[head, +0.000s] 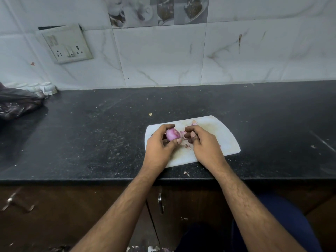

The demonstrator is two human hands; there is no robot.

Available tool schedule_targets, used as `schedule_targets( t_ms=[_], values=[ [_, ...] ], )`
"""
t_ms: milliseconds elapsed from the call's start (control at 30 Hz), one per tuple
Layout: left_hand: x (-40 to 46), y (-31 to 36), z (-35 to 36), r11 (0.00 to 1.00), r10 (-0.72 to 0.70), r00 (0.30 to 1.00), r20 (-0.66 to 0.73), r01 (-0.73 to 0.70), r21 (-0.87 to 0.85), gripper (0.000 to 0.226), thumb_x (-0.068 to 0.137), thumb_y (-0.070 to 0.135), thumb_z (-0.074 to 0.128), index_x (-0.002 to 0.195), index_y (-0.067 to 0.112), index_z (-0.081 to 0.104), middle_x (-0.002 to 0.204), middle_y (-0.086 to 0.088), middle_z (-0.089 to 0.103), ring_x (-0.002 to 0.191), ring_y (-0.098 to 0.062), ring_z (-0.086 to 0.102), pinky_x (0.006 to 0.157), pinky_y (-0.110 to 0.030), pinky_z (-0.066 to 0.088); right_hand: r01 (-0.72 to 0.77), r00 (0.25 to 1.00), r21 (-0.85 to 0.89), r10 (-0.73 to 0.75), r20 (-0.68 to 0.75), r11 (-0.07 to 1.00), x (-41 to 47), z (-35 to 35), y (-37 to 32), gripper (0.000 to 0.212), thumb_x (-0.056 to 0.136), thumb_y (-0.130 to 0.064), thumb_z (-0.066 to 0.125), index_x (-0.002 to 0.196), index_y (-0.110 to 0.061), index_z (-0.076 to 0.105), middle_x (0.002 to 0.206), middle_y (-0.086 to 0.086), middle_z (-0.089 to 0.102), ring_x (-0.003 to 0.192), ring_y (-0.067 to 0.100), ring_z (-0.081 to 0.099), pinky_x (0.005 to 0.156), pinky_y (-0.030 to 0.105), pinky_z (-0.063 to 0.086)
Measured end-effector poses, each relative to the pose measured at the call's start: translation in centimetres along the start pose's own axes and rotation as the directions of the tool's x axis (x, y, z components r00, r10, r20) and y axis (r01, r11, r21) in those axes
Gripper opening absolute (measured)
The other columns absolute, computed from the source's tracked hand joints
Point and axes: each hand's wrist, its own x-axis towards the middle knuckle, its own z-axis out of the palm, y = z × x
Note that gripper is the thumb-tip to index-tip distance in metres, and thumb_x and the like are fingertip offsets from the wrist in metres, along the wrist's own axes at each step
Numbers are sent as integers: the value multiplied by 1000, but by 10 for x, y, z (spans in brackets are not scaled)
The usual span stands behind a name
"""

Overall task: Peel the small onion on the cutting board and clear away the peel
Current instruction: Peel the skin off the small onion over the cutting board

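A small purple onion (172, 134) is held just above the white cutting board (223, 137), gripped between the thumb and fingers of my left hand (160, 146). Its surface looks smooth and glossy. My right hand (201, 142) sits right beside it with curled fingers pinching a bit of pinkish peel (189, 128). Small peel scraps (187, 146) lie on the board between the hands, and another piece of peel (194, 122) lies near the board's far edge.
The board lies on a black speckled counter (91, 133) near its front edge. A dark plastic bag (16, 104) and white cups (48, 88) sit at the far left. A wall socket (67, 44) is on the tiled wall. Crumbs (187, 173) lie by the counter edge.
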Motion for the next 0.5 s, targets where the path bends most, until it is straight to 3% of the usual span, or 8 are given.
schedule_targets(
  t_ms=[100,233,400,500],
  values=[
    [1,0,-2,999,-16,995,-99,19,31,48,91,11,78,134,22,60,123,13,66,104,0,65,91,-16,55,15,999,-32,-17,-52,999,0,-1,0,30,104,-6,48,125,-17,67,120,-7,70,107,2,61,95,18,46],
    [3,-4,0,992,0,989,-146,19,129,43,93,5,69,132,18,58,124,4,68,110,-11,65,97,-25,54,33,998,-81,-37,-47,996,2,2,2,25,103,-9,53,117,-17,72,112,-7,73,100,4,62,82,4,40],
    [2,-6,2,982,20,990,-141,7,188,29,96,5,67,122,18,63,112,10,67,103,-8,63,81,-6,42,0,957,-105,-31,-288,994,10,-8,4,21,101,-14,55,116,-16,71,116,-3,67,106,13,63,91,24,46],
    [3,-9,3,981,11,991,-134,15,193,30,94,4,69,119,19,62,106,13,67,97,-6,64,76,-2,42,-129,969,-124,99,-225,984,37,-21,12,33,106,-32,49,128,-13,64,129,6,63,119,24,61,93,30,42]
  ],
)
